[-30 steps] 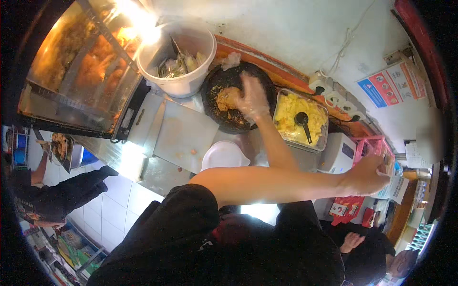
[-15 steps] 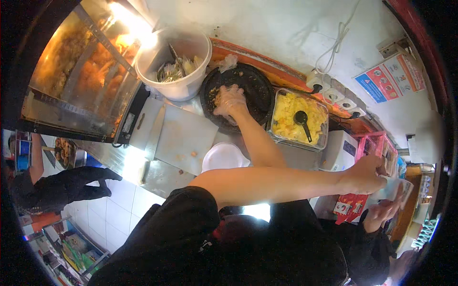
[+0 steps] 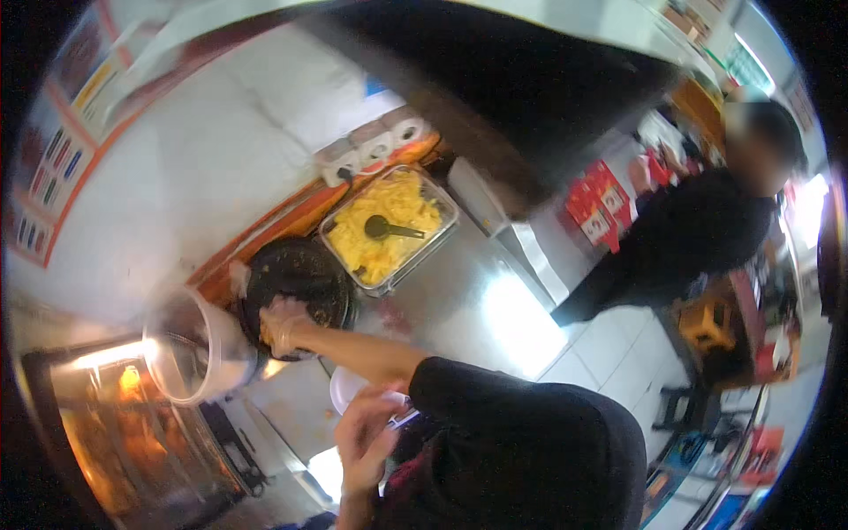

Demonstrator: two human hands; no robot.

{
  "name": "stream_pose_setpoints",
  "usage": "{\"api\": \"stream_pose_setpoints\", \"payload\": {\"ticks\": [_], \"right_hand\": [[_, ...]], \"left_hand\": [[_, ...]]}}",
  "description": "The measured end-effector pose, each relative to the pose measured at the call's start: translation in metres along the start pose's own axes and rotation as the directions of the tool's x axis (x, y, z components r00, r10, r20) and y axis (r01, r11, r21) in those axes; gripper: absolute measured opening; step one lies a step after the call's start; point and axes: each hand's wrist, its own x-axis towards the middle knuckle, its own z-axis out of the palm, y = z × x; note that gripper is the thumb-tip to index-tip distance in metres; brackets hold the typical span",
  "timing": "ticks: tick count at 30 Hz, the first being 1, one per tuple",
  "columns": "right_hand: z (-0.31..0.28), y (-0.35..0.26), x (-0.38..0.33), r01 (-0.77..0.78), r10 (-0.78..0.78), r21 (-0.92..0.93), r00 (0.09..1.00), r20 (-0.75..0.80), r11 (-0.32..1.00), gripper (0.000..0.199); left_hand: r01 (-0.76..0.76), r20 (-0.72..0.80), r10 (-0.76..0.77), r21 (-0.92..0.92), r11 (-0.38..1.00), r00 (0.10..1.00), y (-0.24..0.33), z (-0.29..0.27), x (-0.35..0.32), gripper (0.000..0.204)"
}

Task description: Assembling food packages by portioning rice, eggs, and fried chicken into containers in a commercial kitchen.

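My right hand [image 3: 283,325], in a thin clear glove, reaches into the round black pan [image 3: 305,269] and is curled over yellow-orange fried pieces at the pan's near rim. My left hand [image 3: 362,442] is drawn in close to my dark shirt, just below a white bowl [image 3: 346,389] on the steel counter. Its fingers are bent around something small and pale that I cannot make out.
A clear tray of yellow food with a black scoop [image 3: 389,231] sits right of the pan. A white bucket [image 3: 190,353] stands to its left, above a lit display case [image 3: 115,433]. Paper rolls [image 3: 371,146] line the wall. Another person in black [image 3: 698,230] stands beyond the steel counter [image 3: 481,305].
The view has swung round sharply. My left arm, stretched far out to the side before, is now pulled in near my chest. My right hand stays in the black pan.
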Motion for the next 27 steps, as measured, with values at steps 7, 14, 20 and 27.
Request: {"api": "stream_pose_setpoints", "payload": {"ticks": [7,14,20,27], "right_hand": [[0.021,-0.026,0.023,-0.051,0.058,-0.052,0.989,0.138,0.997,0.065],[-0.007,0.047,-0.03,0.309,-0.064,0.437,0.869,-0.491,0.845,0.068],[-0.028,0.052,-0.05,-0.137,-0.243,0.466,0.954,-0.174,-0.874,0.055],[-0.208,0.184,-0.225,0.025,-0.184,0.429,0.88,-0.439,-0.903,0.062]], "left_hand": [[0.05,-0.786,-0.047,-0.02,0.999,0.616,-0.046,-0.179,-0.23,0.029],[-0.254,-0.962,0.189,0.137,0.958,0.195,-0.018,-0.09,-0.254,0.028],[-0.447,-0.985,0.124,0.057,0.893,0.121,-0.059,-0.024,-0.254,0.036],[-0.068,-0.912,-0.045,-0.079,0.995,0.407,-0.162,-0.031,-0.264,0.046]]}}
